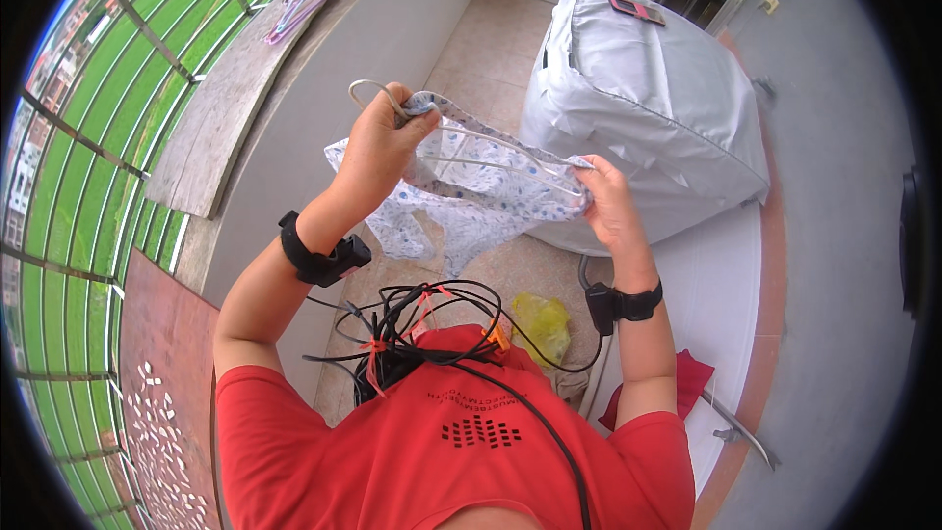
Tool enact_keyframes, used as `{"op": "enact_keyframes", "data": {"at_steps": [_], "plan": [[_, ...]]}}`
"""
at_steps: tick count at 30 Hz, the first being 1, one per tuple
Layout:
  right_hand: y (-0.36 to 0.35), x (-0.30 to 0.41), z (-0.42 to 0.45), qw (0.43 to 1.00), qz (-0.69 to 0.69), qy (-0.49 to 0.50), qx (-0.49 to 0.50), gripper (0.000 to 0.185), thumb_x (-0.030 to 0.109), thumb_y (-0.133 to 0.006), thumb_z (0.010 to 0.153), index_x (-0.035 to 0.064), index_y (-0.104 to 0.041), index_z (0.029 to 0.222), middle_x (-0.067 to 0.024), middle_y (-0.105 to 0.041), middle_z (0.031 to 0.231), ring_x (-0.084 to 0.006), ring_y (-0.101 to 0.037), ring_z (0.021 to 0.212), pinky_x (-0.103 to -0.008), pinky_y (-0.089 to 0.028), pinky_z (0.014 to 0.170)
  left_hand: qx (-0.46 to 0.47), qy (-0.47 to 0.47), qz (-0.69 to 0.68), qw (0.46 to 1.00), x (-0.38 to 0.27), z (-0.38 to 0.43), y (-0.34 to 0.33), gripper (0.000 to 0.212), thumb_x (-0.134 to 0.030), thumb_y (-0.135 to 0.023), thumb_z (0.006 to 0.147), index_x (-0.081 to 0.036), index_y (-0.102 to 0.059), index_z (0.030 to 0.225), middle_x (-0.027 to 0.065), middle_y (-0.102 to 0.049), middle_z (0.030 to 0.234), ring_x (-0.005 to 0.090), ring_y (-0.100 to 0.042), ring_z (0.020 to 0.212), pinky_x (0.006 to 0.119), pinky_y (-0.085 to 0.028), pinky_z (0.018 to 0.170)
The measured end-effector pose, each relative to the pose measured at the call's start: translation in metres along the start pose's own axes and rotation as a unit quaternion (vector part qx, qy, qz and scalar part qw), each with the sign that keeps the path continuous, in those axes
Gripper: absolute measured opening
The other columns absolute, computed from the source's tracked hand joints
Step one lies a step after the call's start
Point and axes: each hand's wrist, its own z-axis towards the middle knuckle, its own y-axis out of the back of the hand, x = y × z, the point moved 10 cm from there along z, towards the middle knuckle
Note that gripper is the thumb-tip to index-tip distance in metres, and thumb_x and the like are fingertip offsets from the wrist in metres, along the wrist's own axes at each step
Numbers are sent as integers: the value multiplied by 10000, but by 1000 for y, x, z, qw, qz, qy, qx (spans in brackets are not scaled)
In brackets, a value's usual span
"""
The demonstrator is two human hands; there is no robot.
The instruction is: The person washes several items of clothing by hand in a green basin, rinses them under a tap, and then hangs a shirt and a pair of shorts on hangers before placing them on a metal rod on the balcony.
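Note:
My left hand (386, 131) grips a white clothes hanger (478, 136) near its hook, together with one edge of a thin white garment (500, 206) patterned with blue. The hanger's hook curves out to the left, above that wrist. My right hand (605, 195) pinches the garment's edge at the far end of the hanger, holding the cloth stretched between both hands. Part of the hanger's frame lies inside the garment's opening. Below, the garment hangs loose over the tiled floor. My right fingertips are partly hidden by cloth.
A large grey-covered object (633, 103) stands ahead right, with a red-and-black phone (636, 10) on top. Pink and purple hangers (305, 4) lie on a wooden board (235, 103) by the barred railing. Black cables (427, 338) loop before my chest; a yellow plastic bag (543, 324) is below.

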Motion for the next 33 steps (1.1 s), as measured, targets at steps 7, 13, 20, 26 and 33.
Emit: {"op": "enact_keyframes", "data": {"at_steps": [7,13,20,26,33], "plan": [[8,87,-32,983,-144,90,-69,89,72,-601,876,-9,-619,909,-14,-584,732,-29,-478,533,-193,-323,377,-74,-46,144,986,41,12,0,203,-100,-654,877,1,-478,876,128,-531,685,219,-547,611,357,-475,584],[-56,116,-92,971,-210,112,-15,87,55,-602,871,-6,-611,932,2,-565,677,-8,-444,476,-177,-309,368,-148,-98,236,955,64,32,0,189,-63,-625,866,10,-450,857,232,-552,772,363,-556,714,383,-452,628],[-137,33,-141,699,-542,144,443,240,174,-671,871,-8,-615,1017,-157,-665,861,-232,-621,610,-327,-485,582,-49,32,-246,968,42,55,-17,49,-36,-551,909,-36,-502,904,28,-572,768,90,-553,612,226,-457,514],[-106,145,-117,543,-610,565,-120,339,209,-676,859,28,-614,1138,-110,-646,864,-235,-606,749,-352,-470,727,27,-11,-276,961,13,48,-39,70,-56,-574,912,-54,-505,903,16,-573,765,79,-557,622,222,-458,526],[-83,115,-89,611,-631,473,-68,382,60,-684,773,53,-628,1151,-67,-630,889,-243,-590,806,-359,-445,729,23,-33,-251,967,-8,45,-53,98,-58,-591,907,-70,-501,872,-8,-562,754,60,-544,649,220,-450,560]]}}
